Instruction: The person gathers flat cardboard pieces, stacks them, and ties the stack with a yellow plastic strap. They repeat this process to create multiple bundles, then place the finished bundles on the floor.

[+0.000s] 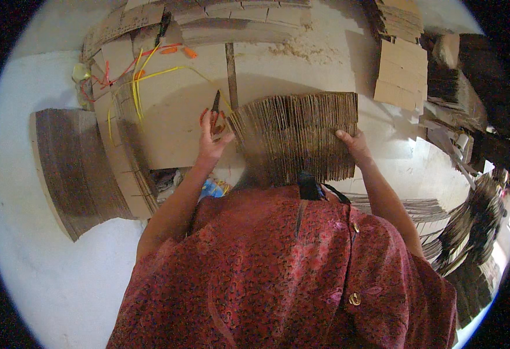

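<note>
A thick row of brown corrugated cardboard pieces (301, 131) stands on edge in front of my chest, its left end fanned and leaning. My right hand (355, 146) grips the right end, with the thumb over the near face and the other fingers hidden behind. Closed around red-handled scissors (216, 101), my left hand (212, 139) is beside the row's left end. The dark blades point away from me. A thin yellow strap (179, 68) runs from the left toward the scissors and that end of the row.
A flat cardboard sheet (176, 125) lies beyond my left hand. Red string (105, 78) is tangled at the far left. Another bundle of cardboard (77, 166) stands at the left. Cardboard stacks (400, 70) line the far right, and scraps (301, 49) litter the floor ahead.
</note>
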The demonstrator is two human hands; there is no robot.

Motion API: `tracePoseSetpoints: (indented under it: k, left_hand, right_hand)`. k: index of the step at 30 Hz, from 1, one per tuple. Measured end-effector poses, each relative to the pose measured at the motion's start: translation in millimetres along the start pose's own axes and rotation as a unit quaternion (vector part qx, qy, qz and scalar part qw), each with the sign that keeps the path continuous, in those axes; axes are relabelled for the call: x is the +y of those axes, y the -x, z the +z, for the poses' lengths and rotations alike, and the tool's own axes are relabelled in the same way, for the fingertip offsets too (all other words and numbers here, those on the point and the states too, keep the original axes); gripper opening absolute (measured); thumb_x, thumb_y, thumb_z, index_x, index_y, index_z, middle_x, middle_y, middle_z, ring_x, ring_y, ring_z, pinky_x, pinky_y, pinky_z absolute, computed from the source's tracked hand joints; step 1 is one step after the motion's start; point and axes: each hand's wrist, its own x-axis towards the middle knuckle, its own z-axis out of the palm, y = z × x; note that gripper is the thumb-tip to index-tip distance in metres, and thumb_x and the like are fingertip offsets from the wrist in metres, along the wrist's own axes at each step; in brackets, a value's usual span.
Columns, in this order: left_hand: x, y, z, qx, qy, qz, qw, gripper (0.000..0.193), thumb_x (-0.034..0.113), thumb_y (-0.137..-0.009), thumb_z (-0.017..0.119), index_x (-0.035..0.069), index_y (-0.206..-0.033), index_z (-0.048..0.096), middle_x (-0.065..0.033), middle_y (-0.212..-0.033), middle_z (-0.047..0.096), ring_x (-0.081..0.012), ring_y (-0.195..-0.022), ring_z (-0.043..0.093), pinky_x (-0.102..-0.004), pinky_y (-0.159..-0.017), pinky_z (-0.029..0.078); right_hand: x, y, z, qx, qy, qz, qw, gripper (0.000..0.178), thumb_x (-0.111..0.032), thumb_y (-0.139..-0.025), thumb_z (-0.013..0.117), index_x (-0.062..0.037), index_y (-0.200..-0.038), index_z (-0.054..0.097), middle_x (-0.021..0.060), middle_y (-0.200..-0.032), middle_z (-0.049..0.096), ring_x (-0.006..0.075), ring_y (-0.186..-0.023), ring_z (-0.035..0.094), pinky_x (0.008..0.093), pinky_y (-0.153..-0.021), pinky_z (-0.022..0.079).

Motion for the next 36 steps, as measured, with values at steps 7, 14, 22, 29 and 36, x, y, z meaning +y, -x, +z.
tracePoseSetpoints:
  k: [7,14,22,29,36]
  left_hand:
    - [0,-1,9,0.030,0.060,-0.016,0.998,0.091,0.014,-0.069,0.075,0.003,-0.138,0.017,-0.0147,-0.137,0.032,-0.0243,-0.118,0.043,-0.0360,-0.092,0.040]
    - [-3,-1,8,-0.006,-0.045,0.020,0.999,0.093,0.012,-0.071,0.074,0.003,-0.139,0.012,-0.0163,-0.140,0.027,-0.0245,-0.119,0.041,-0.0366,-0.094,0.039]
    - [12,-2,12,-0.010,-0.033,-0.002,0.999,0.095,0.013,-0.070,0.074,0.002,-0.139,0.011,-0.0163,-0.142,0.021,-0.0241,-0.117,0.043,-0.0355,-0.091,0.043]
    - [11,0,12,-0.014,0.028,-0.030,0.999,0.094,0.013,-0.070,0.075,0.000,-0.138,0.012,-0.0151,-0.140,0.024,-0.0253,-0.115,0.044,-0.0352,-0.089,0.043]
    - [48,0,17,0.026,-0.213,0.139,0.967,0.071,0.006,-0.063,0.070,0.006,-0.127,0.039,-0.0180,-0.133,0.032,-0.0341,-0.126,0.029,-0.0416,-0.101,0.029]
  right_hand:
    - [-5,2,1,-0.007,0.012,0.007,1.000,0.048,-0.023,-0.072,0.073,-0.0025,-0.110,0.052,0.0065,-0.098,0.061,0.0171,-0.086,0.058,0.0329,-0.077,0.048]
    - [-14,6,6,-0.012,0.004,0.006,1.000,0.043,-0.020,-0.074,0.072,-0.0028,-0.108,0.052,0.0062,-0.097,0.062,0.0171,-0.086,0.058,0.0327,-0.077,0.048]
    - [-15,8,4,-0.012,0.002,0.005,1.000,0.043,-0.019,-0.074,0.072,-0.0028,-0.109,0.052,0.0062,-0.097,0.062,0.0174,-0.085,0.059,0.0323,-0.076,0.049]
    - [-18,9,7,-0.015,0.011,0.001,1.000,0.043,-0.019,-0.074,0.071,-0.0021,-0.109,0.052,0.0062,-0.097,0.062,0.0174,-0.084,0.059,0.0322,-0.076,0.049]
    - [-10,6,4,0.002,0.011,-0.018,1.000,0.044,-0.019,-0.074,0.071,-0.0017,-0.110,0.052,0.0065,-0.097,0.062,0.0179,-0.085,0.059,0.0331,-0.076,0.049]
